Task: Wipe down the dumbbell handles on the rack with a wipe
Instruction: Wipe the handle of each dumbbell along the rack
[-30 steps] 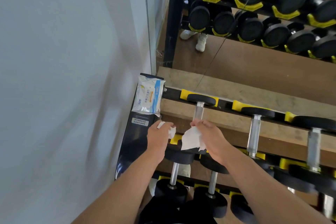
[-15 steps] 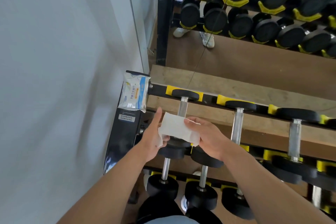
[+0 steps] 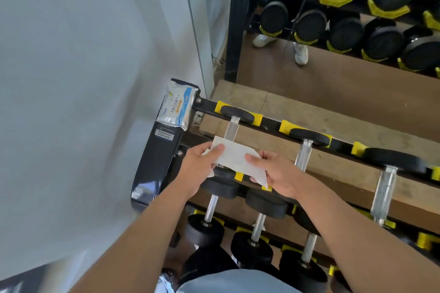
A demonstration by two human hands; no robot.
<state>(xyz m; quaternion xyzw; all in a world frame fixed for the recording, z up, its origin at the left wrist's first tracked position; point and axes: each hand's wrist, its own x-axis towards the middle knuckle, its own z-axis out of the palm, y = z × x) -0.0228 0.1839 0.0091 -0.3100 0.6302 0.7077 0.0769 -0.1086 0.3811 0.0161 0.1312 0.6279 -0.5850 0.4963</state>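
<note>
A white wipe (image 3: 234, 157) is stretched flat between my left hand (image 3: 198, 166) and my right hand (image 3: 277, 175), each pinching one end. It hangs just above the near end of the leftmost top-row dumbbell, whose chrome handle (image 3: 231, 129) shows above the wipe. The black rack (image 3: 271, 123) with yellow cradles holds more dumbbells: a second chrome handle (image 3: 302, 156) and a third (image 3: 383, 194) lie to the right. A lower row of dumbbells (image 3: 210, 207) sits under my hands.
A pack of wipes (image 3: 177, 108) lies on the rack's left end post. A white wall stands close on the left. A mirror behind the rack reflects the dumbbells (image 3: 342, 31) and white shoes (image 3: 300, 53). My grey shirt shows at the bottom edge.
The wipe was bunched between my hands one second ago; both hands have pulled it out into a flat sheet. My head has shifted, so the rack sits lower right in view.
</note>
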